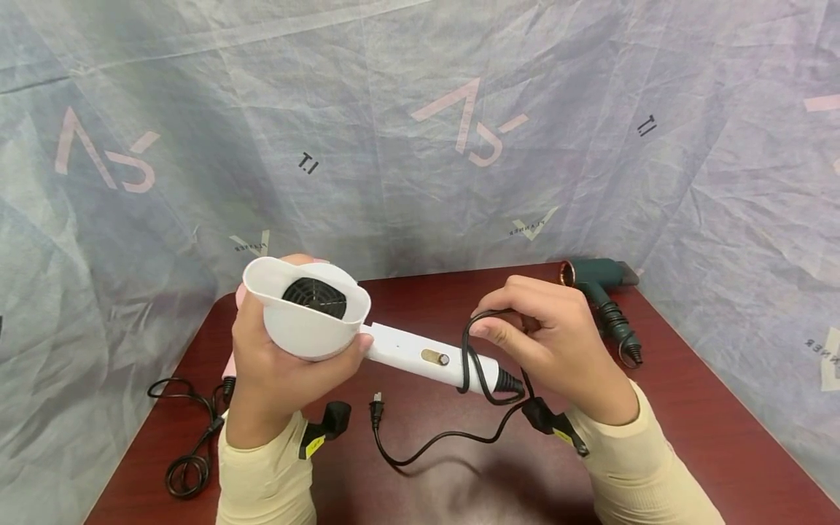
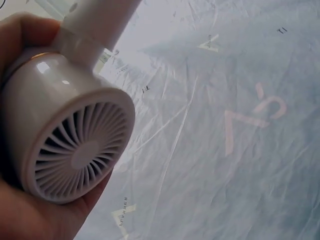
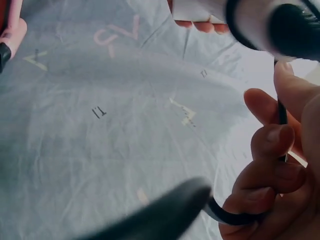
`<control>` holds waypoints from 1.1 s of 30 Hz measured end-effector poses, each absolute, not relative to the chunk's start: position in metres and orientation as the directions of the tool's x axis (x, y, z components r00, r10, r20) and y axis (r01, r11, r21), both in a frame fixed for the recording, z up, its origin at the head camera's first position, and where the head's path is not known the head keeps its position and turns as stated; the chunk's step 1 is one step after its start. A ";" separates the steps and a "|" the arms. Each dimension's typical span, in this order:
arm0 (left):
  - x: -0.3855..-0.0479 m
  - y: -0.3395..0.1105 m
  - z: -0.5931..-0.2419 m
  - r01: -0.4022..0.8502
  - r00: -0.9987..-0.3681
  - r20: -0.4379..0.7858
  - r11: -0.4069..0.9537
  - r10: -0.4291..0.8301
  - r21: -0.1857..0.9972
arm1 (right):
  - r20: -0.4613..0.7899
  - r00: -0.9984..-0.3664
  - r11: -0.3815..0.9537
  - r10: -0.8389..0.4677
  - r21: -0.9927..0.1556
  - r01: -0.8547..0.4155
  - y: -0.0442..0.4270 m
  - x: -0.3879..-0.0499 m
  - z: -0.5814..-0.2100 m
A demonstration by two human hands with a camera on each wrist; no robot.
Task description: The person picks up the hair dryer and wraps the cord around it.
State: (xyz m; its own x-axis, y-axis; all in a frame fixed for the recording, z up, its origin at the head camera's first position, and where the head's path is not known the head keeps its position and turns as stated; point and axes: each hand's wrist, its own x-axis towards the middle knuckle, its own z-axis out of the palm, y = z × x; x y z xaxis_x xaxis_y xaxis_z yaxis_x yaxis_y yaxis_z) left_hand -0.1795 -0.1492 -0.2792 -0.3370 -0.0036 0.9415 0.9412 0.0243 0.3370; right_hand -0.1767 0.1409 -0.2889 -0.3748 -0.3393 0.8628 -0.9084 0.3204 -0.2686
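A white hair dryer (image 1: 420, 354) is held above the table, its wide nozzle turned toward the head camera. My left hand (image 1: 278, 372) grips it round the barrel; the left wrist view shows the slotted rear grille (image 2: 82, 150). Over at the handle's end, my right hand (image 1: 547, 335) pinches the black cord (image 1: 467, 343) between thumb and forefinger. That cord loops round the lower handle near the slide switch (image 1: 435, 356). Its loose length runs down to a two-pin plug (image 1: 376, 410) over the table. In the right wrist view the cord passes behind the fingers (image 3: 272, 140).
A dark green hair dryer (image 1: 600, 273) lies at the back right, cord wound at its handle. Mostly hidden behind my left hand is a pink dryer (image 1: 230, 367), its black cord (image 1: 187, 474) coiled at the left. Grey printed cloth (image 1: 394, 146) hangs behind the reddish-brown table (image 1: 695, 408).
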 end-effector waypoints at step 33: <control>-0.177 -0.135 -0.269 0.894 -0.447 0.828 -0.217 -0.339 0.393 | 0.621 -0.658 0.319 -0.427 -0.577 -0.752 0.114 -0.176 -0.313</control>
